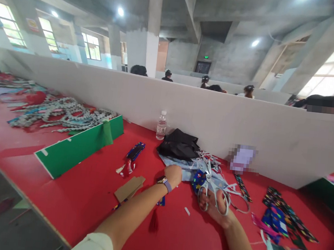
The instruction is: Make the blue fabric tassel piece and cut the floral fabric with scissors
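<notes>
My right hand (214,207) has its fingers through the handle loops of a pair of white-handled scissors (207,177), whose blades point away from me. Behind the scissors is a piece of dark blue patterned fabric (198,180). My left hand (174,175), with a watch (164,181) on its wrist, is curled at the near edge of a light blue cloth (185,166). Its fingertips are turned away, so I cannot see what they hold. A black bag or cloth (180,143) lies crumpled on the light blue one, beside a tangle of white strips (211,159).
A water bottle (161,126) stands by the white partition (146,95). Brown card (129,188) and a tasselled fabric piece (136,150) lie left; patterned fabric strips (290,213) lie right. A green divider (78,147) separates off grey braided cords (63,114). People sit beyond the partition.
</notes>
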{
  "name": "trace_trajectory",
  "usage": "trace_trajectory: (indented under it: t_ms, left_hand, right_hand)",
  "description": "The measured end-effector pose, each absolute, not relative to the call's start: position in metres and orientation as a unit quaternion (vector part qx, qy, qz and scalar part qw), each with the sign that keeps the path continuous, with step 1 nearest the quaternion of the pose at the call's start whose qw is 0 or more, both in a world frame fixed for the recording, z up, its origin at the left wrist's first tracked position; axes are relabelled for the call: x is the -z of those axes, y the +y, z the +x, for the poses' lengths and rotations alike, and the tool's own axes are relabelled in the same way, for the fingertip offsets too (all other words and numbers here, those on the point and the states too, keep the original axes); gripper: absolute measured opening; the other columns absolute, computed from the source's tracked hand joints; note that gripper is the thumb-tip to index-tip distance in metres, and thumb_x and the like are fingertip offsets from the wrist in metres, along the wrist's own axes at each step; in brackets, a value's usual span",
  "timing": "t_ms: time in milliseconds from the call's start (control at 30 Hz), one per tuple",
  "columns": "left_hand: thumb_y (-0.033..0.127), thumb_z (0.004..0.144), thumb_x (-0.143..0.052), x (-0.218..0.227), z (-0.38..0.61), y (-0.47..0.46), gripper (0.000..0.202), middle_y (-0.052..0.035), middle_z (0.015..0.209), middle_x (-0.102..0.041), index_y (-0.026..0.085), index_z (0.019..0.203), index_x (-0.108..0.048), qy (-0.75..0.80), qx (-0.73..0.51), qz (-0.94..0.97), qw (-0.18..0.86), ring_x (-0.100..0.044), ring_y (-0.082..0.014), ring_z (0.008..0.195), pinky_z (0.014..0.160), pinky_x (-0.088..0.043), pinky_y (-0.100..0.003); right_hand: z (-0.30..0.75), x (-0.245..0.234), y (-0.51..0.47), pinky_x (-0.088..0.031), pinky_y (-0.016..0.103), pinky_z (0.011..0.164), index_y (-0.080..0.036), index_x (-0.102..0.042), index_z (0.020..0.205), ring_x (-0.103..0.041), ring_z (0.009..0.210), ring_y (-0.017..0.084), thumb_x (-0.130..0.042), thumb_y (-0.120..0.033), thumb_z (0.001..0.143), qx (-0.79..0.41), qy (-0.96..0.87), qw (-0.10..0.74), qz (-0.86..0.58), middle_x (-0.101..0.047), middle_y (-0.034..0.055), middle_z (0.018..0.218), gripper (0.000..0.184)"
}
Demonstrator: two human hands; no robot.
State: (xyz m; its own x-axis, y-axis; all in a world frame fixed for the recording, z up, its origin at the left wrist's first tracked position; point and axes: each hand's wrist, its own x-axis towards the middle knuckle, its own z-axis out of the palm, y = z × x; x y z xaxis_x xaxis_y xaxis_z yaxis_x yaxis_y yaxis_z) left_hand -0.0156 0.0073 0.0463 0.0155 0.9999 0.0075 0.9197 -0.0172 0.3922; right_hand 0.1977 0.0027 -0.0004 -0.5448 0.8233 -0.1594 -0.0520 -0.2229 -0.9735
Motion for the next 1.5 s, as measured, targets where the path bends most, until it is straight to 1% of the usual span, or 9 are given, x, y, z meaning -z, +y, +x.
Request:
trace_trajectory:
  t_ms: [200,400,500,733,900,1067,1200,1300,1500]
  left_hand:
    - [0.049,0.082,-0.046,-0.046,-0.026,-0.034,0.034,-0.0054,0.082,-0.069,0.022,0.079,-0.067,0.66,-0.14,0.731,0.102,-0.062,-0.0209,0.08,0.071,-0.045,-0.028]
    - [0.033,0.085,-0.045,-0.053,-0.103,-0.039,0.032,-0.0193,0.116,-0.053,0.013,0.108,-0.055,0.766,-0.153,0.625,-0.016,-0.041,-0.0329,0.116,0.095,-0.03,-0.05]
    - [0.03,0.079,-0.056,-0.051,-0.151,-0.027,0.042,-0.0192,0.128,-0.046,0.014,0.117,-0.047,0.862,-0.148,0.483,-0.049,-0.035,-0.0332,0.124,0.095,-0.03,-0.049]
    - [0.026,0.073,-0.064,-0.04,-0.222,0.012,0.034,-0.0149,0.097,-0.066,0.013,0.102,-0.051,0.879,-0.13,0.456,0.041,-0.062,-0.0244,0.092,0.072,-0.043,-0.027]
    - [0.029,0.071,-0.067,-0.045,-0.228,0.02,0.038,-0.014,0.1,-0.065,0.014,0.102,-0.05,0.873,-0.146,0.464,0.037,-0.06,-0.0264,0.096,0.076,-0.042,-0.031]
    - [0.035,0.081,-0.055,-0.055,-0.187,-0.002,0.036,-0.0198,0.123,-0.05,0.013,0.108,-0.048,0.834,-0.175,0.521,-0.039,-0.038,-0.035,0.122,0.095,-0.029,-0.048]
    - [0.038,0.083,-0.052,-0.045,-0.121,-0.036,0.024,-0.0107,0.104,-0.06,0.018,0.097,-0.055,0.693,-0.183,0.697,-0.015,-0.051,-0.0262,0.107,0.094,-0.034,-0.039]
    - [0.037,0.082,-0.054,-0.028,-0.079,-0.061,0.025,-0.0084,0.119,-0.057,0.021,0.102,-0.056,0.499,-0.175,0.848,0.029,-0.045,-0.0255,0.116,0.101,-0.029,-0.041]
    - [0.017,0.083,-0.05,-0.019,-0.087,-0.074,0.01,-0.008,0.118,-0.058,0.019,0.084,-0.059,0.499,-0.146,0.85,0.09,-0.048,-0.0226,0.116,0.099,-0.035,-0.037]
  right_hand:
    - [0.203,0.012,0.009,-0.041,0.029,0.064,-0.024,-0.053,0.084,-0.043,0.062,0.015,-0.038,-0.077,0.07,-0.74,-0.491,0.33,-0.321,-0.035,-0.0018,0.065,0.057]
    - [0.201,0.012,0.01,-0.04,0.028,0.062,-0.024,-0.055,0.081,-0.041,0.06,0.014,-0.039,-0.073,0.074,-0.752,-0.455,0.355,-0.318,-0.033,-0.0022,0.064,0.051]
    - [0.2,0.012,0.01,-0.041,0.028,0.063,-0.024,-0.056,0.08,-0.042,0.06,0.013,-0.046,-0.069,0.074,-0.762,-0.439,0.356,-0.317,-0.036,-0.0023,0.064,0.047]
    - [0.2,0.015,0.011,-0.041,0.024,0.061,-0.021,-0.057,0.078,-0.044,0.06,0.01,-0.061,-0.056,0.074,-0.809,-0.371,0.373,-0.261,-0.041,-0.0031,0.064,0.035]
    - [0.2,0.014,0.01,-0.041,0.023,0.061,-0.021,-0.057,0.08,-0.044,0.059,0.009,-0.061,-0.048,0.078,-0.82,-0.36,0.375,-0.24,-0.042,-0.0036,0.064,0.026]
    - [0.195,0.005,0.007,-0.038,0.022,0.054,-0.02,-0.056,0.077,-0.04,0.054,0.009,-0.06,-0.053,0.076,-0.797,-0.397,0.381,-0.251,-0.035,-0.0044,0.058,0.034]
    - [0.186,-0.005,0.002,-0.037,0.025,0.052,-0.021,-0.053,0.077,-0.036,0.053,0.011,-0.054,-0.064,0.073,-0.778,-0.419,0.398,-0.245,-0.031,-0.0047,0.057,0.043]
    - [0.181,-0.008,-0.002,-0.037,0.027,0.052,-0.022,-0.053,0.076,-0.035,0.053,0.012,-0.046,-0.074,0.07,-0.774,-0.437,0.386,-0.246,-0.03,-0.0043,0.058,0.053]
    - [0.179,-0.002,-0.003,-0.037,0.025,0.052,-0.021,-0.054,0.075,-0.038,0.052,0.012,-0.045,-0.079,0.066,-0.797,-0.433,0.348,-0.239,-0.031,-0.0046,0.056,0.059]
